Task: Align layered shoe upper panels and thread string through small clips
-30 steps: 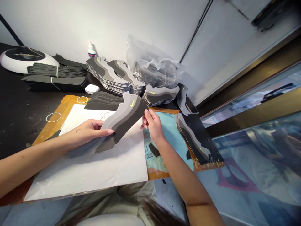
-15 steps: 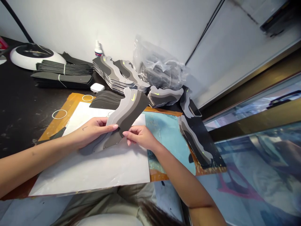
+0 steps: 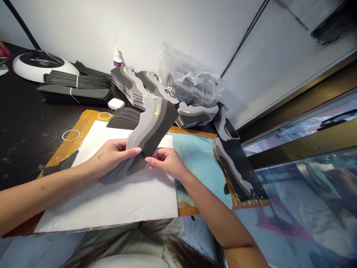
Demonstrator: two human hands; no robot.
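A curved grey layered shoe upper piece (image 3: 152, 128) with a small yellow-green swoosh is held up over the white sheet (image 3: 111, 203). My left hand (image 3: 114, 156) grips its left edge, thumb on the front face and fingers behind. At the lower right edge, my right hand (image 3: 164, 162) pinches the dark part between thumb and fingers; the fingers behind are partly hidden. Under the raised piece, several dark curved pieces (image 3: 124, 119) lie fanned out on the back of the white sheet.
Stacks of similar grey pieces (image 3: 129, 87) stand behind, beside a clear plastic bag (image 3: 192, 82). Banded dark strips (image 3: 75, 95) and a white lamp base (image 3: 46, 67) are at left. More pieces (image 3: 231, 167) lie on the right of a blue sheet (image 3: 195, 160). White rings (image 3: 70, 135) lie at left.
The shoe upper piece has tilted, its top shifting slightly up and left and its lower end slightly right. Both hands keep their hold on it, the right hand's fingers moving a little.
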